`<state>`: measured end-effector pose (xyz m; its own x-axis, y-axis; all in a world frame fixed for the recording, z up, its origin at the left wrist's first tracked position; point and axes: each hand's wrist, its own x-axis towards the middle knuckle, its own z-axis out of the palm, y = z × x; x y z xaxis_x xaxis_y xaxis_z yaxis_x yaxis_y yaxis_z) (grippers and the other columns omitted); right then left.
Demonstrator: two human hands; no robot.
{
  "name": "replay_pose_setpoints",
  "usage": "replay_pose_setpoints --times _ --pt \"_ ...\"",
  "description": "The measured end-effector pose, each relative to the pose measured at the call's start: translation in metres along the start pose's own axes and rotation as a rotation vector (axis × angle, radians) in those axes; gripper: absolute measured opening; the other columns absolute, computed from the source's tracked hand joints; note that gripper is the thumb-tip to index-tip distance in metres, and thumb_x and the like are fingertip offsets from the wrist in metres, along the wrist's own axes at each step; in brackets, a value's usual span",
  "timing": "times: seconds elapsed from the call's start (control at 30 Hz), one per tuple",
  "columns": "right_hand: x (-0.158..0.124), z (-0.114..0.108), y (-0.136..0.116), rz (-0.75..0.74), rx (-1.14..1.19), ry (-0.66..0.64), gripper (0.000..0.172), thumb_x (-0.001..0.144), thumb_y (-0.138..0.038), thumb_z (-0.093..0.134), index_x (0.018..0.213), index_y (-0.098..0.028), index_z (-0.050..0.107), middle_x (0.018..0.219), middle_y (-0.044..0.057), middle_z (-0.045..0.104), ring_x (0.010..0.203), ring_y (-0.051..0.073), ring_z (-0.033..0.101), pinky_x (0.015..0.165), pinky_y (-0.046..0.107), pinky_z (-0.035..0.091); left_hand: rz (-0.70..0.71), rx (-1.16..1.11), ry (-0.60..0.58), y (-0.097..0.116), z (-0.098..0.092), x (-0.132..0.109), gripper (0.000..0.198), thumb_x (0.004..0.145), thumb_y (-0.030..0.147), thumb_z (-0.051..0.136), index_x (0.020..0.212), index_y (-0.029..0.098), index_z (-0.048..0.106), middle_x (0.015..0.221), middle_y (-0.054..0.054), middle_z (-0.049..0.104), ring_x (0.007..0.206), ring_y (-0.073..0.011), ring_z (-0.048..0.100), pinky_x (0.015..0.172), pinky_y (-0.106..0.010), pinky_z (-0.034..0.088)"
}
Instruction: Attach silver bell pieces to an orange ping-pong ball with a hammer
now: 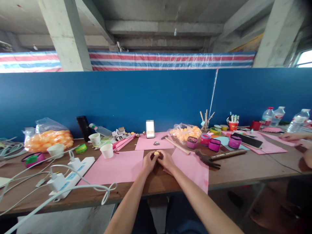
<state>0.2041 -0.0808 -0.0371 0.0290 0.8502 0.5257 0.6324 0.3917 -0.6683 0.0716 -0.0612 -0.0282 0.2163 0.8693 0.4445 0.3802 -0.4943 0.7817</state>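
Near the table's front edge, my left hand [148,162] and my right hand [166,160] meet fingertip to fingertip. Both are closed on a small round yellow piece [156,153], whose exact kind is too small to make out. Fingers cover its lower part. Just beyond it, a little heap of shiny metal bits [156,143] lies on a pink sheet [140,143]. More pink paper is spread to the left [122,169] and under my right forearm [192,169].
A claw hammer [224,155] and a wooden stick [179,146] lie on the right. Bags of orange balls [186,132] [50,139] stand on both sides. White cup [107,151], power strip [73,178] and cables are left. Another person's hand [289,136] rests far right.
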Motion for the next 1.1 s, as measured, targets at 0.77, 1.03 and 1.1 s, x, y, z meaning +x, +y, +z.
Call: replay_pose_setpoints --times 0.77,1.03,1.1 --pt "0.000 0.001 0.001 0.014 0.029 0.003 0.029 0.070 -0.020 0.056 0.099 -0.023 0.057 0.094 0.003 0.064 0.082 0.019 0.059 0.073 0.029 0.046 -0.015 -0.021 0.046 -0.008 0.004 0.002 0.035 0.075 0.038 0.053 0.102 0.017 0.056 0.097 -0.009 0.064 0.088 -0.0205 0.060 0.078 -0.033 0.046" --pt "0.001 0.001 0.004 0.019 0.029 -0.004 0.035 0.067 -0.013 0.052 0.100 -0.024 0.056 0.097 0.003 0.063 0.086 0.019 0.058 0.076 0.030 0.045 -0.021 -0.022 0.037 -0.010 0.005 0.002 0.038 0.070 0.035 0.059 0.103 0.017 0.055 0.097 -0.008 0.064 0.086 -0.0197 0.060 0.078 -0.033 0.047" --pt "0.001 0.001 0.003 0.015 0.032 -0.010 0.035 0.067 -0.012 0.052 0.099 -0.024 0.057 0.096 0.002 0.063 0.086 0.019 0.058 0.076 0.029 0.045 -0.021 -0.021 0.034 -0.009 0.005 0.002 0.037 0.070 0.035 0.059 0.102 0.017 0.056 0.097 -0.007 0.064 0.085 -0.0194 0.061 0.076 -0.032 0.047"
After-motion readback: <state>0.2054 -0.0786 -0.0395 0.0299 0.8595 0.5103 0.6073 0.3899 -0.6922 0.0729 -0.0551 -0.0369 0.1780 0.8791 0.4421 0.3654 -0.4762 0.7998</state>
